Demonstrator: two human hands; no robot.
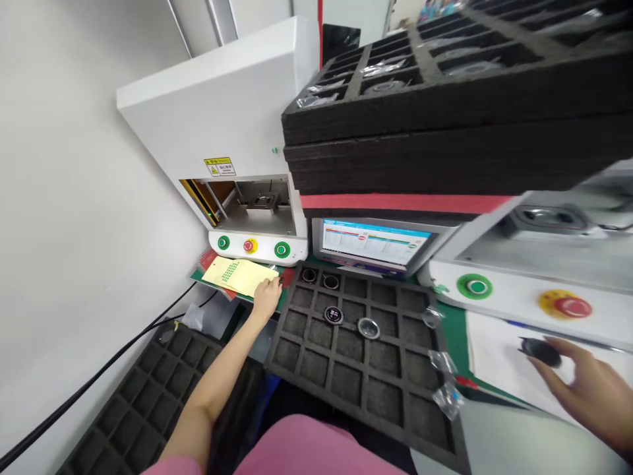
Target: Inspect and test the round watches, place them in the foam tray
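Observation:
My left hand [268, 297] is closed at the right edge of a yellow paper pad [237, 276] with green marks. Something small and dark shows at its fingertips, too small to name. At the far right my right hand [583, 389] pinches a round black watch part [542, 352] by its edge, above white paper [499, 349]. Between the hands lies a black foam tray [316, 336] with square pockets. In it are a lit watch face [333, 315], a silver-rimmed round watch part [368, 328] and two dark round parts at the far left corner.
A white press machine [217, 119] with green and red buttons stands behind my left hand, another at the right. Stacked foam trays [445, 132] rise above a screen [370, 241]. Clear plastic bits [445, 389] lie along the tray's right edge. More foam trays [148, 396] sit lower left.

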